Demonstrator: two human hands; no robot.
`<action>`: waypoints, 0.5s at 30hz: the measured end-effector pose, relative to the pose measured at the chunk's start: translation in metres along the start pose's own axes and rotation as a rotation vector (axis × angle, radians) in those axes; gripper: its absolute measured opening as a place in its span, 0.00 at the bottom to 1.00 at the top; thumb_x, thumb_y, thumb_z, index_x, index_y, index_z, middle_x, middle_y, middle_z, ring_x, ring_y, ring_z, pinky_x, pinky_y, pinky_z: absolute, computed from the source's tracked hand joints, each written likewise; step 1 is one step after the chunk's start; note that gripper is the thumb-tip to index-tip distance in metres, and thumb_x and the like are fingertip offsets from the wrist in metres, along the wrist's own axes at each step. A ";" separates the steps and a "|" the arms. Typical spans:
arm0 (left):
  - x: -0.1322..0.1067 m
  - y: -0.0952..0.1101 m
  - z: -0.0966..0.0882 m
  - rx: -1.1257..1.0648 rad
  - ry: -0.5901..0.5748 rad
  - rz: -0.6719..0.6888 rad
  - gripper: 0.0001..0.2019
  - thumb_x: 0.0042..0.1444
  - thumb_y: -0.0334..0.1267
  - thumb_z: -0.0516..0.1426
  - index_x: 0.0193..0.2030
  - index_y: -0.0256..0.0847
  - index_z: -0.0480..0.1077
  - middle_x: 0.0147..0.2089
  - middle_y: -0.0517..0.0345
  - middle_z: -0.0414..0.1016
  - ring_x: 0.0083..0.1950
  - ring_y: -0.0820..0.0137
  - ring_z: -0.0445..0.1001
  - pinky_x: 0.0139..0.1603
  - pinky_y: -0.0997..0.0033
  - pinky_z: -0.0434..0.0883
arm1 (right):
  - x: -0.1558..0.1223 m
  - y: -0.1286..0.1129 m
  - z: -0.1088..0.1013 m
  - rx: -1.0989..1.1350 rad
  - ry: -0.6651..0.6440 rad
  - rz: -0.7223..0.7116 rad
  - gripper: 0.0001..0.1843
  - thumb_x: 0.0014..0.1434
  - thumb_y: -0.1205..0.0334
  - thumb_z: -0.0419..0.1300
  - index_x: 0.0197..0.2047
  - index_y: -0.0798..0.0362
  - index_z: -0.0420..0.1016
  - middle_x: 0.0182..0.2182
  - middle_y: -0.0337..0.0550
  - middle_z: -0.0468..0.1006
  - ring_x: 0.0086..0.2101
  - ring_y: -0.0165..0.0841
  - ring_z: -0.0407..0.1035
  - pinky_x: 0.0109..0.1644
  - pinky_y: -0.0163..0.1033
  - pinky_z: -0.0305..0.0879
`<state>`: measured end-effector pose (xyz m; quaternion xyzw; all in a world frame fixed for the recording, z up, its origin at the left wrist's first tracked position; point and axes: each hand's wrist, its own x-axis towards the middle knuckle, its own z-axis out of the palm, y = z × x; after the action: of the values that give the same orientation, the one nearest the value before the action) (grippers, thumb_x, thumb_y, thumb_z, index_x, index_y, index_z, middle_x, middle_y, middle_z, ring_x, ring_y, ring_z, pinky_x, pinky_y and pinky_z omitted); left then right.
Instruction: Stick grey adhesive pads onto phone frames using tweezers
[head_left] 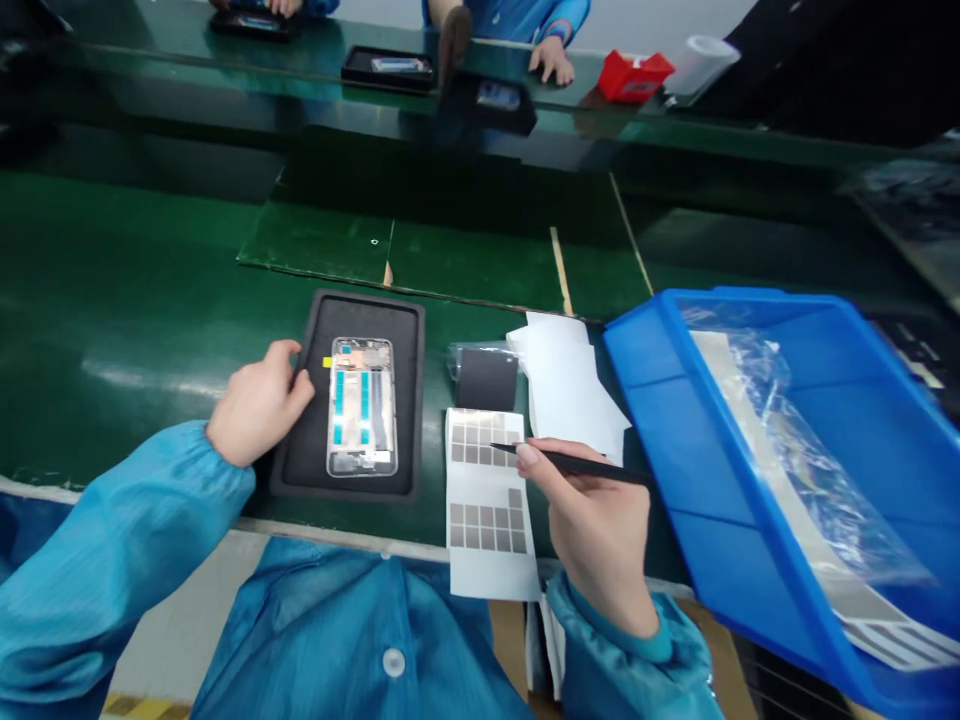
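My left hand (262, 402) grips the left rim of a black tray (411, 400), its thumb over the edge. Inside the tray lies a phone frame (363, 408) with blue-green strips and a yellow tab on its upper left. Black tweezers (592, 464) are pinched in my right hand (600, 530), their tips pointing left over a sheet of grey square stickers (486, 514). The tips are at the upper group of stickers; whether they hold one I cannot tell. Just above the sheet sits a dark square pad (486, 380), partly on clear plastic.
White paper sheets (566, 380) lie right of the pad. A blue bin (652, 400) with plastic bags and strips stands on the right. Across the green bench (150, 300), co-workers' hands (553, 60), further trays (386, 68) and a red box (634, 78) are visible.
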<state>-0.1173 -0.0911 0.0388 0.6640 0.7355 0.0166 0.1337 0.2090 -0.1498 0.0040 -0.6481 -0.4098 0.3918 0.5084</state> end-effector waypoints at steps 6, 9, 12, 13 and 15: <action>0.013 -0.071 -0.051 0.118 0.035 -0.281 0.22 0.62 0.45 0.49 0.61 0.40 0.62 0.47 0.52 0.79 0.44 0.63 0.76 0.47 0.67 0.70 | 0.006 0.014 -0.027 0.132 -0.008 0.003 0.10 0.49 0.59 0.75 0.36 0.48 0.84 0.30 0.40 0.83 0.31 0.32 0.75 0.38 0.38 0.73; 0.028 -0.122 -0.063 0.208 0.008 -0.388 0.26 0.65 0.53 0.44 0.64 0.43 0.58 0.52 0.51 0.77 0.48 0.61 0.74 0.53 0.63 0.70 | 0.012 0.020 -0.037 0.109 -0.024 -0.027 0.08 0.51 0.59 0.74 0.36 0.48 0.85 0.34 0.41 0.84 0.35 0.35 0.77 0.42 0.41 0.74; 0.037 -0.135 -0.065 0.373 -0.049 -0.407 0.30 0.65 0.56 0.38 0.67 0.41 0.54 0.59 0.43 0.72 0.52 0.53 0.72 0.54 0.55 0.70 | 0.018 0.022 -0.044 0.010 -0.059 -0.070 0.06 0.52 0.58 0.73 0.35 0.48 0.85 0.36 0.43 0.85 0.38 0.38 0.78 0.43 0.43 0.75; 0.036 -0.125 -0.063 0.422 -0.008 -0.400 0.30 0.65 0.56 0.39 0.67 0.42 0.54 0.60 0.43 0.71 0.54 0.51 0.72 0.53 0.53 0.70 | 0.019 0.022 -0.046 -0.026 -0.071 -0.082 0.06 0.53 0.57 0.73 0.35 0.48 0.84 0.36 0.43 0.85 0.38 0.38 0.78 0.43 0.43 0.76; 0.030 -0.087 -0.055 0.450 0.149 -0.292 0.28 0.64 0.56 0.42 0.67 0.46 0.54 0.60 0.47 0.72 0.56 0.51 0.71 0.51 0.52 0.72 | 0.021 0.023 -0.050 -0.084 -0.097 -0.108 0.07 0.53 0.57 0.72 0.35 0.48 0.84 0.35 0.42 0.85 0.37 0.38 0.79 0.42 0.44 0.77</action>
<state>-0.2161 -0.0636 0.0689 0.5609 0.8164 -0.1179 -0.0706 0.2658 -0.1503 -0.0115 -0.6262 -0.4845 0.3769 0.4807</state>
